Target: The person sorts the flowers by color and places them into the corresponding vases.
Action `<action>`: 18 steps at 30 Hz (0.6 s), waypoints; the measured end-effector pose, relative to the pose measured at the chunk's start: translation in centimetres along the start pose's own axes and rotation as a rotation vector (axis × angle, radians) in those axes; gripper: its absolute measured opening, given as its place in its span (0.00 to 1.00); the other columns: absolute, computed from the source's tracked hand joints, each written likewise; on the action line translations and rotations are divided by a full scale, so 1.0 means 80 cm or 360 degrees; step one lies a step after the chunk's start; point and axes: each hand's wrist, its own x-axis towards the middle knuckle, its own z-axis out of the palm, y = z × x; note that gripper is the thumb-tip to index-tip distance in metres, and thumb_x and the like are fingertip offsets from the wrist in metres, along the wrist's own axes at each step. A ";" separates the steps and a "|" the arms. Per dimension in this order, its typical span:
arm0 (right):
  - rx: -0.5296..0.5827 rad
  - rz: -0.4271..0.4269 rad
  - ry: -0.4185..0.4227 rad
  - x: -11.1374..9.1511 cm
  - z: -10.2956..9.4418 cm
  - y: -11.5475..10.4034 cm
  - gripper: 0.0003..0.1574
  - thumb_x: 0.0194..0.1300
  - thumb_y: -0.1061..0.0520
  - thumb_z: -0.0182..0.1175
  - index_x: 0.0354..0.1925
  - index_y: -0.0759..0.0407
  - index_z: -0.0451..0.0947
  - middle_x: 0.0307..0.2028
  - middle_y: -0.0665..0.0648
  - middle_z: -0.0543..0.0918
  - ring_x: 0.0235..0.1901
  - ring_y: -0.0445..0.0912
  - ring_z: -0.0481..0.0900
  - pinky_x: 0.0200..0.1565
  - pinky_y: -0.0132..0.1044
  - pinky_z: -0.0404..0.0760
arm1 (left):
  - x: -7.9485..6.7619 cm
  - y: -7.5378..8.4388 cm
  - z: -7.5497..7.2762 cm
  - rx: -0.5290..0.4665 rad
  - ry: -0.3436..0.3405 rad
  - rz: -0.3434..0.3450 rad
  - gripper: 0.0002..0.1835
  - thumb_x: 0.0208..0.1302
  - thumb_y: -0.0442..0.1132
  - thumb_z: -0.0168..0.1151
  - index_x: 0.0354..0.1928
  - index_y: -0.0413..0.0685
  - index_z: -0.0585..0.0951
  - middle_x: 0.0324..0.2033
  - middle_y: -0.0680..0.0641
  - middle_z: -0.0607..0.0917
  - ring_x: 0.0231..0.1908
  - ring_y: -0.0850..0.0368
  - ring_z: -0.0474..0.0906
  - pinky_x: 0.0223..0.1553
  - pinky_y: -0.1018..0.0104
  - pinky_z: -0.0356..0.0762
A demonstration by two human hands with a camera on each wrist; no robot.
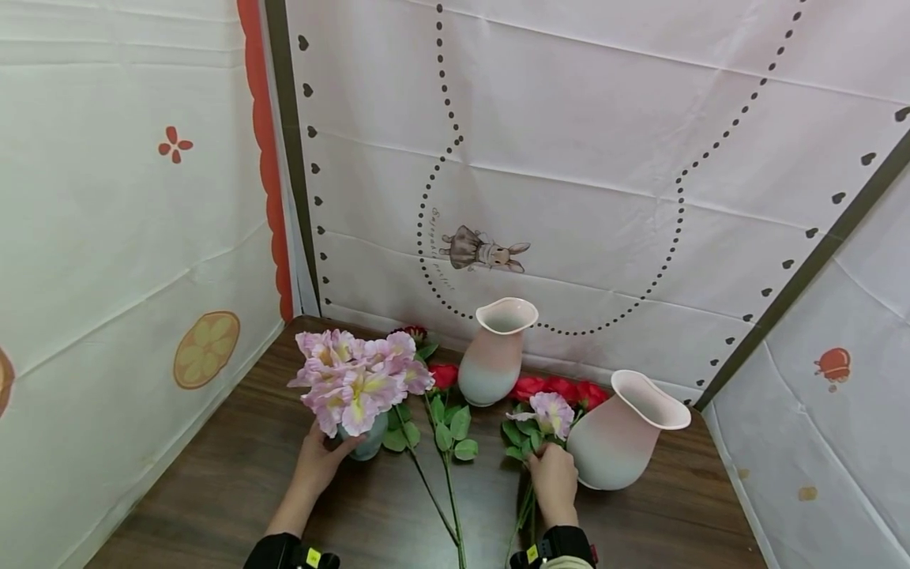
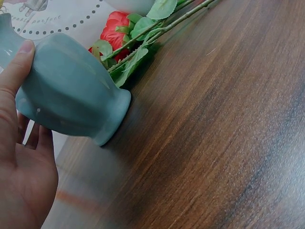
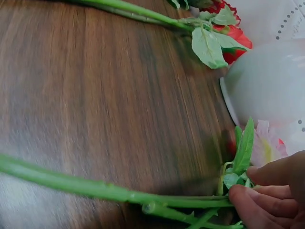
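My left hand (image 1: 316,462) grips a small blue-green vase (image 2: 71,90), thumb on one side and fingers round the other. The vase's foot is close to the wooden table, and a bunch of pale purple artificial flowers (image 1: 355,375) with yellow centres spreads above it. On the right, my right hand (image 1: 554,478) pinches a single pale purple flower (image 1: 553,412) just below its bloom. Green stems (image 3: 119,193) run from beneath those fingers toward the table's front. Red roses (image 1: 562,387) with leaves lie right behind this hand.
A tall pink-and-white vase (image 1: 490,363) stands at the back middle. Beside my right hand is a wider pink-and-white vase (image 1: 614,442). More red roses (image 1: 444,375) on long stems lie between my hands. Printed cloth (image 1: 569,158) encloses the table (image 1: 661,521).
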 end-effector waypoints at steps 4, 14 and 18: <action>-0.0056 0.0059 -0.0090 0.000 -0.003 0.003 0.25 0.57 0.56 0.65 0.10 0.54 0.64 0.13 0.51 0.67 0.15 0.46 0.66 0.19 0.37 0.62 | 0.000 -0.001 0.000 0.0021 0.0002 -0.0032 0.38 0.59 0.43 0.66 0.68 0.43 0.60 0.67 0.41 0.63 0.66 0.46 0.58 0.51 0.86 0.59; -0.0107 0.0118 -0.0219 -0.002 -0.008 0.009 0.27 0.53 0.55 0.68 0.08 0.53 0.64 0.12 0.51 0.69 0.14 0.47 0.69 0.18 0.38 0.64 | 0.000 0.001 0.000 0.0014 -0.0003 -0.0026 0.39 0.58 0.43 0.67 0.68 0.42 0.59 0.67 0.40 0.64 0.66 0.46 0.58 0.55 0.83 0.60; -0.0025 0.0125 -0.0236 -0.004 -0.014 0.008 0.20 0.54 0.57 0.65 0.11 0.53 0.70 0.13 0.50 0.70 0.15 0.45 0.68 0.19 0.36 0.64 | 0.001 0.001 -0.001 0.0022 0.0000 -0.0015 0.39 0.58 0.43 0.67 0.68 0.42 0.60 0.67 0.41 0.64 0.66 0.46 0.59 0.54 0.82 0.61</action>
